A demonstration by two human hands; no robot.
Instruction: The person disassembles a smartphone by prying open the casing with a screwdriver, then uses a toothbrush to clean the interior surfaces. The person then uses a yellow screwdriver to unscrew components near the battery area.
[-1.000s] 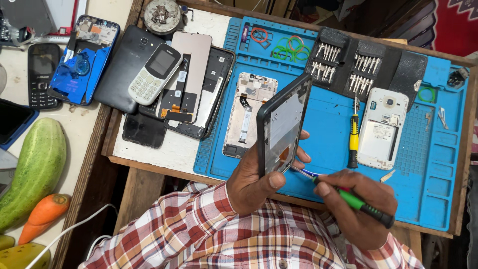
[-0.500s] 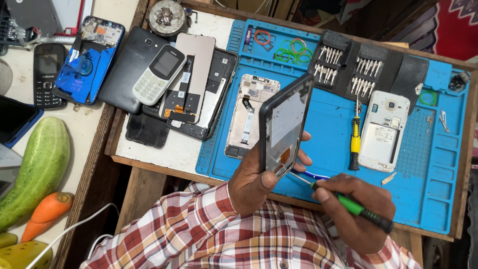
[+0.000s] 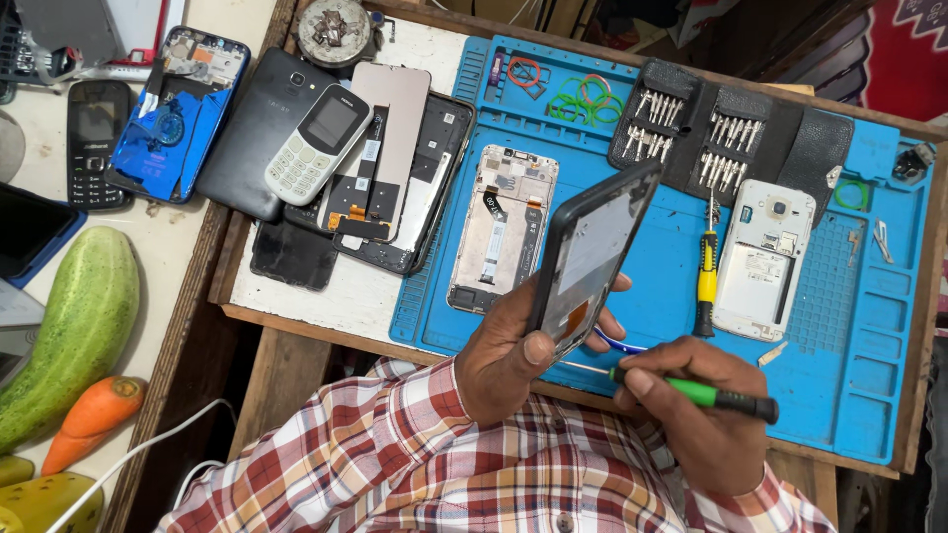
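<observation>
My left hand [image 3: 513, 350] grips a black phone frame [image 3: 590, 259], tilted on edge above the blue work mat [image 3: 662, 257], its inner side facing me. My right hand [image 3: 696, 400] holds a green-handled screwdriver [image 3: 691, 392] whose thin metal tip points left at the lower end of the frame. A blue wire loop [image 3: 617, 345] shows between the two hands. On the mat behind the frame lies an opened phone body [image 3: 504, 227] with its inner parts exposed.
A yellow screwdriver [image 3: 707, 271], a white opened phone [image 3: 765, 259] and a black bit case [image 3: 731, 128] lie on the mat. Left of it are stacked phone parts [image 3: 380, 178], a grey keypad phone [image 3: 318, 143], a blue-backed phone [image 3: 178, 114], a cucumber [image 3: 74, 331] and a carrot [image 3: 91, 419].
The phone frame has tilted and shifted slightly in my left hand. The screwdriver tip stays at its lower end, with my right hand barely moved.
</observation>
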